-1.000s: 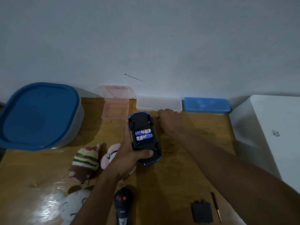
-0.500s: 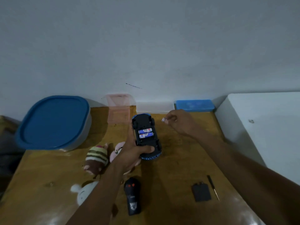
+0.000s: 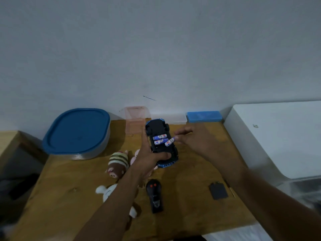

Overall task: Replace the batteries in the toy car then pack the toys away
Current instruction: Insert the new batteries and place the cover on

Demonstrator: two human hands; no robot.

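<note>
My left hand grips the blue toy car upside down above the wooden table. Its open battery bay shows two blue-and-white batteries lying side by side. My right hand pinches a third battery at the right edge of the bay, tilted. The black battery cover and a small screwdriver lie on the table at the right. A black remote control lies below the car.
A large tub with a blue lid stands at the left. A pink clear box, a white box and a blue-lidded box line the wall. Plush toys lie beside my left forearm. A white appliance borders the table's right side.
My right hand has come back from the white box at the wall with a battery and brought it to the car's battery bay. The left hand still holds the car.
</note>
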